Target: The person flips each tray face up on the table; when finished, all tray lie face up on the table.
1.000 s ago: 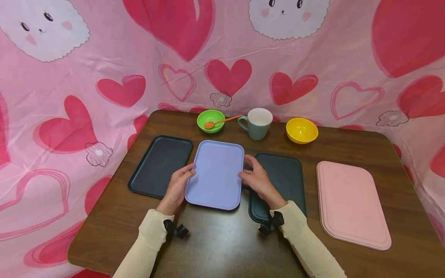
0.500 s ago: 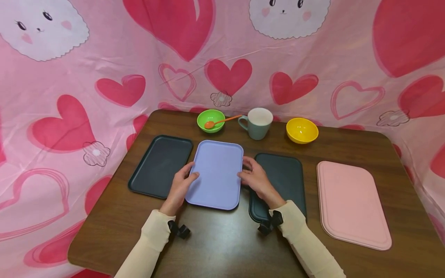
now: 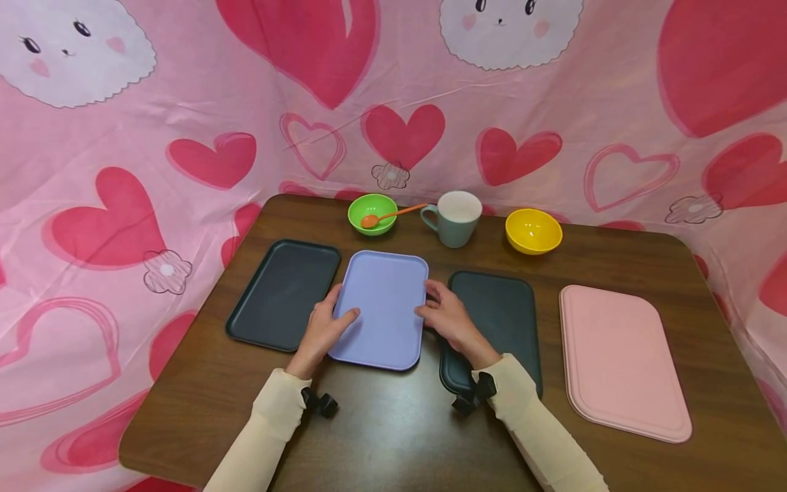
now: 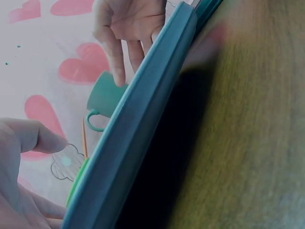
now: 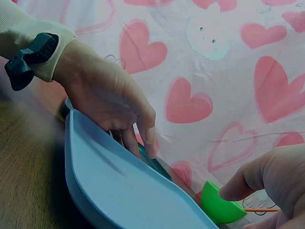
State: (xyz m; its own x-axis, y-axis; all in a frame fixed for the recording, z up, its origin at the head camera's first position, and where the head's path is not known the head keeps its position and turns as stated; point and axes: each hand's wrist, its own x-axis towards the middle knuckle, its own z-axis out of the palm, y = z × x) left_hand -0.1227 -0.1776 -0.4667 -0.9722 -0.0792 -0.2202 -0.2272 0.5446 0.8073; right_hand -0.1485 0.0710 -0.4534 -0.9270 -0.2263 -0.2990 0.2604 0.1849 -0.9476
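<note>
A lavender rectangular tray (image 3: 384,311) lies on the wooden table between both hands. My left hand (image 3: 322,333) is at its left edge, fingers along the outer side and thumb stretched over the surface. In the left wrist view that thumb (image 4: 40,138) stands clear above the tray. My right hand (image 3: 453,320) is at the right edge, its fingers loosely bent beside the rim. From the right wrist, its thumb (image 5: 238,183) appears apart from the tray. The fingers' exact contact with the sides is partly hidden.
A dark tray (image 3: 285,294) lies at left, another dark tray (image 3: 494,311) under the right forearm. Farther right is a pink tray (image 3: 624,362). Along the back stand a green bowl (image 3: 381,205) with an orange spoon (image 3: 393,215), a grey-green mug (image 3: 456,225) and a yellow bowl (image 3: 533,232).
The lavender tray has shifted slightly to the left and toward me. My left hand has slid inward, its thumb now farther over the tray; my right hand has moved slightly left.
</note>
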